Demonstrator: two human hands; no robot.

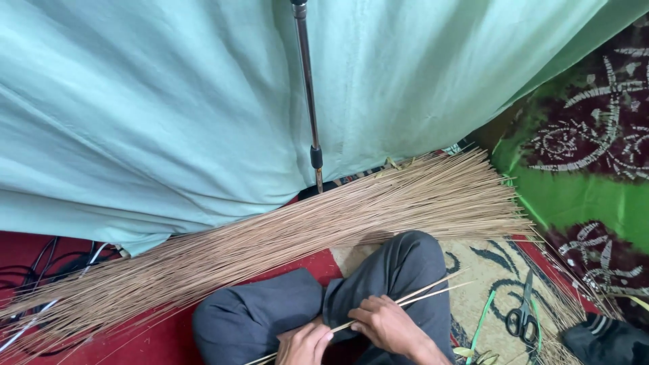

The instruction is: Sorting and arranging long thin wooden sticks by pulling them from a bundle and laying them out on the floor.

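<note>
From my remote feed, a pale green cloth (155, 108) hangs across the top of the view, a thin metal pole (307, 101) standing upright in front of it. Just below the cloth, a wide sheaf of dry tan sticks (291, 230) lies fanned on the floor, its long axis running from lower left up to upper right, and I see its far ends spread near a green and maroon patterned fabric (581, 155). Below the sheaf, the person's knee in grey trousers (399, 270) is bent over a red and cream mat (487, 270). Black-handled scissors (522, 314) rest on the mat, right of the knee. Over the knee, a few thin sticks (405, 300) are held, long axis parallel to the sheaf, tips pointing up and right. The left hand (304, 343) has its fingers closed around their lower part; the right hand (387, 326) pinches them further up, fingers together.
</note>
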